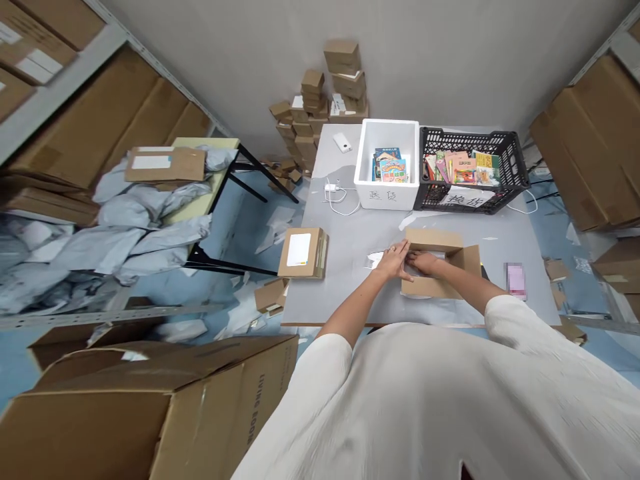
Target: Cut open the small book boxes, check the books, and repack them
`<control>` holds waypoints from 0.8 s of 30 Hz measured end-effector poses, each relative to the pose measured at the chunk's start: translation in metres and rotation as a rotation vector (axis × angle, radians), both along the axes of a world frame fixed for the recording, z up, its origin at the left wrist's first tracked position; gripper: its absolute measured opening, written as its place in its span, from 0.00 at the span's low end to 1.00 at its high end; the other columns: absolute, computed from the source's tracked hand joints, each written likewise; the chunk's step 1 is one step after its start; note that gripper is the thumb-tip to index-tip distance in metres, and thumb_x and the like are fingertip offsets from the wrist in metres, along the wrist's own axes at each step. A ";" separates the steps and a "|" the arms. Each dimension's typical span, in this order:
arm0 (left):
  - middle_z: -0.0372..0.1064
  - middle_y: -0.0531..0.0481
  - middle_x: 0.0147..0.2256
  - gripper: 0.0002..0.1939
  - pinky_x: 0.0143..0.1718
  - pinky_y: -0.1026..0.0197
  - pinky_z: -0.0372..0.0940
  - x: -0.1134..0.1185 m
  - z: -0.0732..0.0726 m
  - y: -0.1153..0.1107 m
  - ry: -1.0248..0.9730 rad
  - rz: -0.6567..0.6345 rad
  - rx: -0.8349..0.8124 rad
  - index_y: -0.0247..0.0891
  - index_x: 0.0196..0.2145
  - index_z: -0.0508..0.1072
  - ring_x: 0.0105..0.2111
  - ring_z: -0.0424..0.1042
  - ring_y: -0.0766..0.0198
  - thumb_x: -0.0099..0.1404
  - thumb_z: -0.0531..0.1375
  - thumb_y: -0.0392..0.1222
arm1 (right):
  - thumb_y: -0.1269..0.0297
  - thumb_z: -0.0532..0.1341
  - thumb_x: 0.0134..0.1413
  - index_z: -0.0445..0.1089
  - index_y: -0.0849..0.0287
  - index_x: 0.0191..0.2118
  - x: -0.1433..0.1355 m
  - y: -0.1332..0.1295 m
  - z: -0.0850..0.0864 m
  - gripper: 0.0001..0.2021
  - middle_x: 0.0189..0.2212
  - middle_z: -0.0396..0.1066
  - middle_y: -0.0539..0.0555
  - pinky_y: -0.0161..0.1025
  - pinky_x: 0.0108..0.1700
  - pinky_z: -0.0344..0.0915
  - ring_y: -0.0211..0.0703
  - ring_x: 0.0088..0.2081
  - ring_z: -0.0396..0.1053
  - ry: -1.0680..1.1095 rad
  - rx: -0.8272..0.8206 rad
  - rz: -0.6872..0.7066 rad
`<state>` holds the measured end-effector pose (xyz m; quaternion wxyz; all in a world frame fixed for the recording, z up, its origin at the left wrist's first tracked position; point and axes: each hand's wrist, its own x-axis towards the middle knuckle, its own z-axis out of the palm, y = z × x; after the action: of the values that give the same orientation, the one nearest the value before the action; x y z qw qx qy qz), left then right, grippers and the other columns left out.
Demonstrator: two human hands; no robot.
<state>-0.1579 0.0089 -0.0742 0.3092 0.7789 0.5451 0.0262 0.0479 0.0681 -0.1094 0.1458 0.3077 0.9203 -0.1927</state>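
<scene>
An open cardboard box lies on the grey table with flaps raised. At its left end, my left hand grips the edge, thumb spread from the fingers. My right hand reaches inside the box, its fingers stretched toward the same end and close to the left hand. The right fingertips are partly hidden, and the contents of the box are hard to make out. A small white piece of what looks like paper lies just left of my left hand.
A closed carton with a white label sits at the table's left edge. Behind stand a white foam bin and a black crate, both with booklets. A phone lies right. Large open cartons stand at lower left.
</scene>
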 end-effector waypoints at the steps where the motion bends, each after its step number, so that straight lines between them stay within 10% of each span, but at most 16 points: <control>1: 0.30 0.34 0.82 0.80 0.71 0.37 0.55 -0.001 0.000 -0.001 -0.001 -0.001 -0.001 0.46 0.82 0.34 0.75 0.51 0.27 0.50 0.75 0.75 | 0.62 0.66 0.62 0.78 0.53 0.60 -0.002 0.000 -0.004 0.21 0.61 0.78 0.61 0.52 0.66 0.67 0.56 0.63 0.72 -0.023 -0.010 0.022; 24: 0.29 0.37 0.82 0.80 0.70 0.38 0.56 0.001 0.007 -0.003 0.092 0.003 -0.012 0.47 0.82 0.34 0.74 0.54 0.26 0.50 0.75 0.75 | 0.71 0.57 0.61 0.83 0.54 0.49 0.018 -0.006 -0.010 0.19 0.57 0.78 0.63 0.54 0.68 0.59 0.57 0.63 0.67 -0.071 0.023 0.068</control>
<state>-0.1567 0.0064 -0.0671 0.2883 0.7767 0.5598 -0.0124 0.0663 0.0621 -0.1192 0.1814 0.2846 0.9266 -0.1659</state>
